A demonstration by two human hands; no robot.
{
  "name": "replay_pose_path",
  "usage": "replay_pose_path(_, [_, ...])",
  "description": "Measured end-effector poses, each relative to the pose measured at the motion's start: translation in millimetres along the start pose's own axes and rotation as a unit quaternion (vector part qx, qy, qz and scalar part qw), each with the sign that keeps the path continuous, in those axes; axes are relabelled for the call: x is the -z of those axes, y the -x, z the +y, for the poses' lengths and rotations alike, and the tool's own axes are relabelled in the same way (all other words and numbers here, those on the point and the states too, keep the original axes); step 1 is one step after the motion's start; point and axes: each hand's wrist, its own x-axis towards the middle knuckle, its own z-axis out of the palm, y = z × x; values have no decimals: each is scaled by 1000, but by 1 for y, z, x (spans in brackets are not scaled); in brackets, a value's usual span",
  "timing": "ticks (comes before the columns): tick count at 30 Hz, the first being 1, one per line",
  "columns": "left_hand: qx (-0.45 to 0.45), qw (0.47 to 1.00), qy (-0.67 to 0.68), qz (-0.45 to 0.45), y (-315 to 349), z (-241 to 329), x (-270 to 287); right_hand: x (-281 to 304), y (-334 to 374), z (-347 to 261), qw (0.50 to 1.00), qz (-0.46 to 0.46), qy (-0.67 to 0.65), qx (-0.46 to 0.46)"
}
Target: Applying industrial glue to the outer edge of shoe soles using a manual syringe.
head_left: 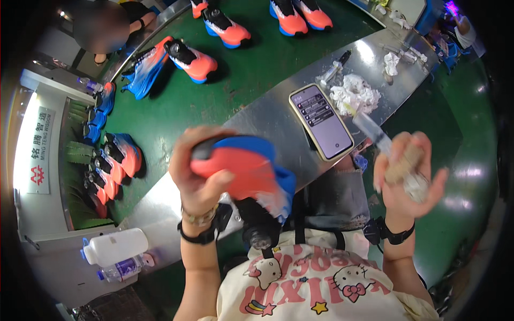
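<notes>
My left hand (198,174) grips a coral and blue sneaker (249,168) by its toe end, in front of my chest. The shoe is tilted and a little blurred, with its black collar hanging toward me. To the right, my right hand (409,184) is turned palm up and holds a clear syringe (373,132) between its fingers, pointing away to the upper left. A tan lump (404,165) and a whitish wad (415,187) also lie in that palm; their exact kind I cannot make out. The syringe tip is near crumpled white tissue (356,96).
A phone (323,122) with its screen lit lies on the metal ledge (267,117). Several matching sneakers (193,61) stand on the green belt (176,115) beyond. A white jug (116,247) and a bottle (120,269) are at the left. Another person (142,21) is at the far left.
</notes>
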Motion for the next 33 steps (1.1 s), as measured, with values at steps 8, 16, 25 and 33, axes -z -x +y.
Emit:
replay_pose_path(8, [-132,976,-64,-160,-35,7,-35,-20,-15,-3,973,-158,-158,-62])
replay_pose_path(16, [-128,976,-57,-167,-38,2,-37,-13,-20,7,964,-169,-188,-81])
replay_pose_path(25, [-62,989,-70,-114,-36,-7,-34,-3,-17,24,980,-148,-125,-51])
replay_pose_path(33, [-49,998,6,-40,-34,-25,-29,9,-6,40,982,-127,-109,-88])
